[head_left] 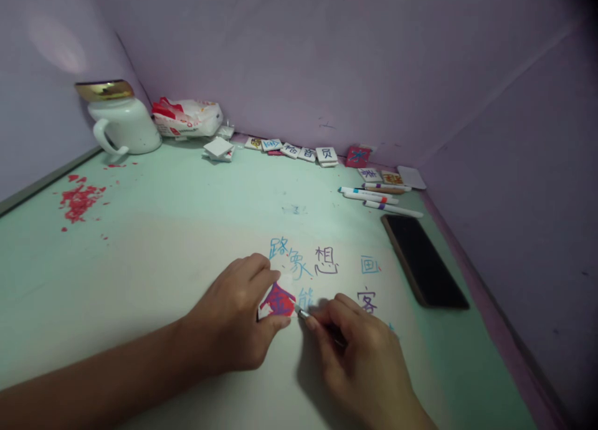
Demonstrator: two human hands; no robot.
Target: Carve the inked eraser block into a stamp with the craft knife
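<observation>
My left hand (236,315) pinches a small white tile (277,301) flat on the pale green table (177,230); the tile bears a red and purple painted character. My right hand (362,358) is closed round a marker pen (304,315), its tip touching the tile's right edge. Blue and purple characters (322,265) are written on the table just beyond both hands.
A black phone (423,258) lies at the right. Several marker pens (378,198) lie beyond it, and a row of lettered tiles (299,151) lines the back wall. A white mug (122,121), a snack packet (189,117) and red crumbs (79,200) sit at the left.
</observation>
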